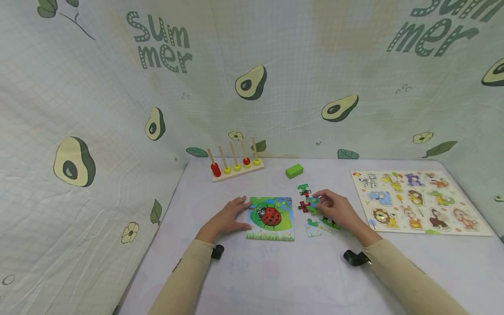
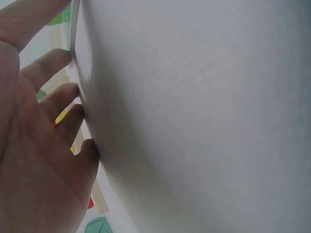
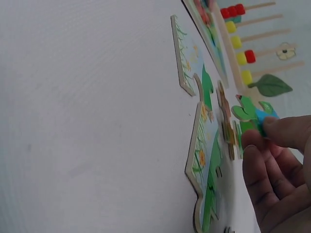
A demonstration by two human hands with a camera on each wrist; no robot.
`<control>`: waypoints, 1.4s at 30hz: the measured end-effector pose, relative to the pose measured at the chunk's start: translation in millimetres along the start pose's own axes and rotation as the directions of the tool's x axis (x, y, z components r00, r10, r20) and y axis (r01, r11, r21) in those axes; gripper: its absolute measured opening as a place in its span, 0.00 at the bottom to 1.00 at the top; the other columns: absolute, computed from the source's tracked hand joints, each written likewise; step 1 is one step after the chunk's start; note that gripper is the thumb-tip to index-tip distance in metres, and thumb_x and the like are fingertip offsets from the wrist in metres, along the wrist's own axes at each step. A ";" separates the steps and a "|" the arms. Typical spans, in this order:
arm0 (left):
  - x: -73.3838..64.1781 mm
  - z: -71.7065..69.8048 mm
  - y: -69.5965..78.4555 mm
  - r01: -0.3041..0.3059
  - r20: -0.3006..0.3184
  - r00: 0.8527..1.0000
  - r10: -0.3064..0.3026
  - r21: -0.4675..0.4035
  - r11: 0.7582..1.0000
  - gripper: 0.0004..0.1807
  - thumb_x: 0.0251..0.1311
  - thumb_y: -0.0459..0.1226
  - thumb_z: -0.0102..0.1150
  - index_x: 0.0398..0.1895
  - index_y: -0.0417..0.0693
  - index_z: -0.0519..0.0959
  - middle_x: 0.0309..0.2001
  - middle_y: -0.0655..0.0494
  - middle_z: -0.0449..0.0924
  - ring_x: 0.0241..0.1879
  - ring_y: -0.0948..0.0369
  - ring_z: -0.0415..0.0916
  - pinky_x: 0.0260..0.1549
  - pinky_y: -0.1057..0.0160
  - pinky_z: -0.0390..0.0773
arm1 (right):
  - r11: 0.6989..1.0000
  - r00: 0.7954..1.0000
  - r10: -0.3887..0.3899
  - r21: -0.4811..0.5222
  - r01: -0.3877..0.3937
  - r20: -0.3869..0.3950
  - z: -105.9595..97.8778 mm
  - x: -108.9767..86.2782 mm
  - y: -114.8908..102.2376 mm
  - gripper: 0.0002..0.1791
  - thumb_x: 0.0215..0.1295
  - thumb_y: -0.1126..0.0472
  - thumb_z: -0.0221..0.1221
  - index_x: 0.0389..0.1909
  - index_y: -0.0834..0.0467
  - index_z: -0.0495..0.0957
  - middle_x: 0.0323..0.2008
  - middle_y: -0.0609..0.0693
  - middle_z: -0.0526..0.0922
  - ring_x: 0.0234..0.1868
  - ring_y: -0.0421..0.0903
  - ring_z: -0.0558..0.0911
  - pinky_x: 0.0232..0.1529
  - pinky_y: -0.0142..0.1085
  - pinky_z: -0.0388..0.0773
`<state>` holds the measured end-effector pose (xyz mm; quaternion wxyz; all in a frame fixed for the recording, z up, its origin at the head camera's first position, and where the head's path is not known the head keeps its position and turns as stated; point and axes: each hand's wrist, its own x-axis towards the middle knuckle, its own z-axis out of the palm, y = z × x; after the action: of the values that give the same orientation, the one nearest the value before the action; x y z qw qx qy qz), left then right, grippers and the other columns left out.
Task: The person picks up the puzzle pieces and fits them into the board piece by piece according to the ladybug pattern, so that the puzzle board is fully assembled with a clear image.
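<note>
My right hand (image 1: 334, 210) pinches a green and blue jigsaw piece (image 3: 251, 112) between thumb and fingers, above the loose pieces. On the table around it lie a red-and-dark piece (image 1: 303, 207), a green-and-red piece (image 1: 303, 189) and a pale piece with grass (image 3: 188, 63). Left of these lies a square ladybug puzzle board (image 1: 271, 217). My left hand (image 1: 229, 217) rests at its left edge, thumb and index fingertip touching or very near it. In the left wrist view, the spread fingers (image 2: 43, 70) of that hand meet the white tabletop.
A wooden bead abacus (image 1: 239, 169) with red and yellow beads stands at the back left. Right of it sits a green block (image 1: 294, 170). A large animal puzzle board (image 1: 421, 201) lies at the right. Behind the table hangs a patterned cloth (image 1: 299, 52).
</note>
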<state>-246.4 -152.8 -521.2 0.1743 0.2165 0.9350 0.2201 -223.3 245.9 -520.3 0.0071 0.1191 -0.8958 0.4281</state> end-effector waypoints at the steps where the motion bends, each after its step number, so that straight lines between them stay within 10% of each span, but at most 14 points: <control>1: -0.2 -0.1 0.3 0.002 0.000 1.000 -0.002 0.001 1.000 0.47 0.58 0.55 0.71 0.79 0.59 0.62 0.81 0.56 0.49 0.81 0.53 0.41 0.76 0.46 0.49 | 1.000 1.000 -0.004 0.010 0.004 0.004 1.4 0.4 -0.9 0.16 0.70 0.61 0.64 0.57 0.56 0.79 0.39 0.51 0.84 0.33 0.41 0.83 0.33 0.34 0.78; 34: -0.5 1.7 -0.9 0.001 -0.018 1.000 -0.001 -0.008 1.000 0.47 0.57 0.55 0.72 0.79 0.59 0.63 0.81 0.56 0.50 0.81 0.52 0.42 0.76 0.44 0.51 | 0.984 0.996 -0.033 0.175 0.018 0.082 60.1 33.6 -33.4 0.15 0.68 0.64 0.66 0.54 0.58 0.81 0.36 0.50 0.80 0.31 0.43 0.84 0.30 0.36 0.84; 42: -0.2 1.1 -2.0 -0.005 -0.021 1.000 0.005 -0.015 1.000 0.46 0.58 0.55 0.72 0.78 0.59 0.63 0.81 0.56 0.50 0.81 0.52 0.42 0.76 0.44 0.51 | 0.999 0.999 -0.006 0.036 0.005 0.034 69.5 38.7 -35.8 0.14 0.66 0.60 0.68 0.52 0.55 0.82 0.32 0.45 0.80 0.31 0.41 0.78 0.33 0.35 0.76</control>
<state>-246.5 -154.1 -523.0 0.1654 0.2151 0.9346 0.2299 -246.8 162.8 -532.5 -0.0089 0.1290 -0.8876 0.4422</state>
